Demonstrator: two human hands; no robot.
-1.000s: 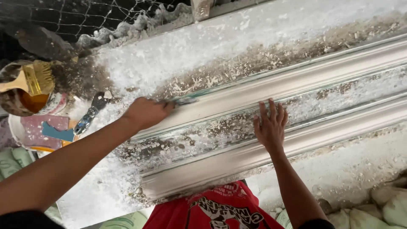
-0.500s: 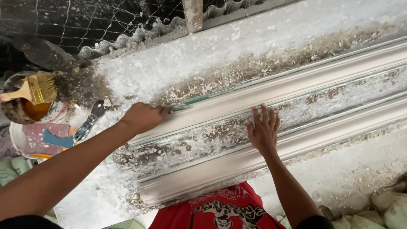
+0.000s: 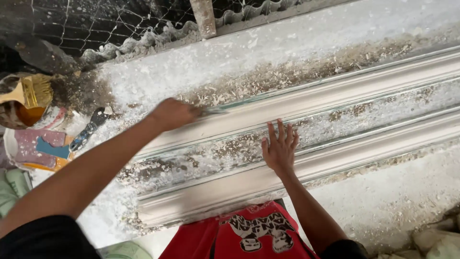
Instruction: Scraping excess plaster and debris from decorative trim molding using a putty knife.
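Our left hand (image 3: 173,114) is clenched on a thin scraping blade (image 3: 215,111) at ten o'clock, its tip against the long white moulding (image 3: 335,96). Our right hand (image 3: 280,148), fingers spread flat, presses on the moulding at six o'clock from the blade. If the blade slips, we judge it could gouge the moulding's edge.

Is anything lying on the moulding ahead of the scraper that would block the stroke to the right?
Nothing solid shows. The left hand holds the scraper against the upper ridge of the white moulding; ahead lie only loose flakes and dust. The right hand rests flat on the lower channel, off that ridge.
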